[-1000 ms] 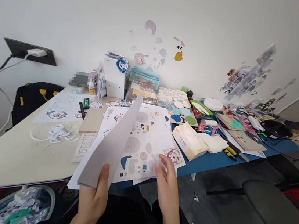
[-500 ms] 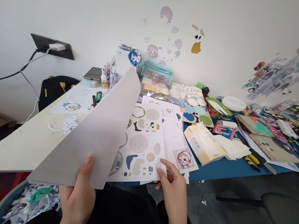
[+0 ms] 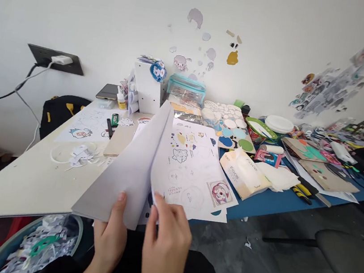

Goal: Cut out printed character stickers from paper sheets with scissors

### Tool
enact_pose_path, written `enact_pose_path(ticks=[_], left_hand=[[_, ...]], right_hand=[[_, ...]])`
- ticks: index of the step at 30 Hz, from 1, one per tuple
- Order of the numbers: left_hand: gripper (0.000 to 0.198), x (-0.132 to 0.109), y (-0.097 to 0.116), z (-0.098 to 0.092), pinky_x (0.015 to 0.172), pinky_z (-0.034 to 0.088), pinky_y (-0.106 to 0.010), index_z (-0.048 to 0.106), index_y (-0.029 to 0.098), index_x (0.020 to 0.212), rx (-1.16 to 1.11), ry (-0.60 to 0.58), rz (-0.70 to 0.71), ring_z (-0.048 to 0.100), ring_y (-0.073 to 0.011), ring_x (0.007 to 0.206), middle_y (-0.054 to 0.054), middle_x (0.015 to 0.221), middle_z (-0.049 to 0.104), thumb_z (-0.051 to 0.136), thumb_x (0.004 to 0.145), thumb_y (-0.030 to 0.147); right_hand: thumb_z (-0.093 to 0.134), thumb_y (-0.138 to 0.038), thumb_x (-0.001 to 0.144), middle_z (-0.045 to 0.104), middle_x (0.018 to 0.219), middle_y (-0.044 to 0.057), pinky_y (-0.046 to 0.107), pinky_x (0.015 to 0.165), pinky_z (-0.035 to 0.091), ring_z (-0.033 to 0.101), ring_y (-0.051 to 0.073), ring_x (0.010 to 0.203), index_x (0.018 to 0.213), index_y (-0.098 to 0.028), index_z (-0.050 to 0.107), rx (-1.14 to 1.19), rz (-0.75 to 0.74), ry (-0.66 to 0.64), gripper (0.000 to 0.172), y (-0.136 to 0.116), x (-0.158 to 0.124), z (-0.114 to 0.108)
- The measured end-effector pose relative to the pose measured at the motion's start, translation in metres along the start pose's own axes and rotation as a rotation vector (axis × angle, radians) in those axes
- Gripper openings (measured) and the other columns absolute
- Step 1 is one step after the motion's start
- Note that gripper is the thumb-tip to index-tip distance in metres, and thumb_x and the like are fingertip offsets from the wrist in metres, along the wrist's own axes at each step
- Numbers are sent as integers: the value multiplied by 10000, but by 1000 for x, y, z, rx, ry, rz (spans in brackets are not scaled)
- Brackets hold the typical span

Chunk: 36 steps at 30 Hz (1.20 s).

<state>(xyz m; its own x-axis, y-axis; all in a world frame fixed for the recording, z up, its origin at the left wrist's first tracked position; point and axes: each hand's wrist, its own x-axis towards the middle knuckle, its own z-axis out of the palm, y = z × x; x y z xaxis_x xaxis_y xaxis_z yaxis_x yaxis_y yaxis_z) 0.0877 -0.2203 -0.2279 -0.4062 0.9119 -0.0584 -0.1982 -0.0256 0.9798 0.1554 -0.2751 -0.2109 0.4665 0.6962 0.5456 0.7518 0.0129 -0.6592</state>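
My left hand (image 3: 109, 239) is closed on a stack of white paper sheets (image 3: 118, 181), its thumb lying on the blank side. The stack tilts up off the table, leaning to the left. My right hand (image 3: 167, 243) pinches the lower edge of another sheet (image 3: 161, 151), which is curled up against the stack. Flat under it lies a sheet with printed and pencilled drawings (image 3: 179, 177). At its right is a card picture of a character in a square frame (image 3: 222, 192). My right fingertips are partly hidden by the hand itself.
A tissue pack (image 3: 246, 175) and a yellow-black cutter (image 3: 306, 190) lie to the right. Cut paper strips (image 3: 80, 157) and a glue bottle (image 3: 122, 98) are on the left. A bin of scraps (image 3: 41, 243) stands below the table's left edge. A chair (image 3: 344, 258) is at right.
My right hand has lifted the printed sheet's corner and carried it left toward the stack. The drawings beneath are now uncovered. The view has shifted slightly to the right.
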Motion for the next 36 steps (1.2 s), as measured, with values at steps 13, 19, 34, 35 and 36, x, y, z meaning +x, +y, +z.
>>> enact_pose_path(ticks=[13,19,34,35,36], left_hand=[[448,14,5,-14,1088,316,-393,649,182,1081,176,-525,-151,461,-316,1250,-90,1195,644,694,688,393],[416,44,30,-25,957,442,-452,712,164,976,-144,-895,-436,544,-376,1145,-102,1049,710,634,643,402],[218,59,34,-7,792,532,-409,732,168,764,-32,-700,-635,680,-323,856,-108,835,748,687,711,375],[219,60,32,-8,781,534,-396,725,168,762,-32,-679,-650,680,-318,853,-107,840,748,683,713,376],[224,61,30,-9,768,536,-380,719,164,770,-32,-667,-665,679,-310,853,-107,852,746,679,716,377]], right_hand=[[564,-358,875,142,1550,34,430,1104,294,155,236,1400,1480,-278,125,769,406,-215,752,7,6,41],[543,-346,887,117,1554,6,461,1127,214,107,239,1408,1472,-295,172,698,339,-253,694,5,10,38],[349,-489,939,343,1475,98,418,998,444,382,272,1310,1454,-201,251,676,731,-17,598,20,-2,32],[316,-457,953,325,1483,94,433,1010,429,362,271,1322,1456,-209,234,634,677,61,567,21,-3,24],[300,-413,962,286,1501,85,459,1041,386,314,271,1347,1458,-220,215,565,565,149,539,22,-3,15]])
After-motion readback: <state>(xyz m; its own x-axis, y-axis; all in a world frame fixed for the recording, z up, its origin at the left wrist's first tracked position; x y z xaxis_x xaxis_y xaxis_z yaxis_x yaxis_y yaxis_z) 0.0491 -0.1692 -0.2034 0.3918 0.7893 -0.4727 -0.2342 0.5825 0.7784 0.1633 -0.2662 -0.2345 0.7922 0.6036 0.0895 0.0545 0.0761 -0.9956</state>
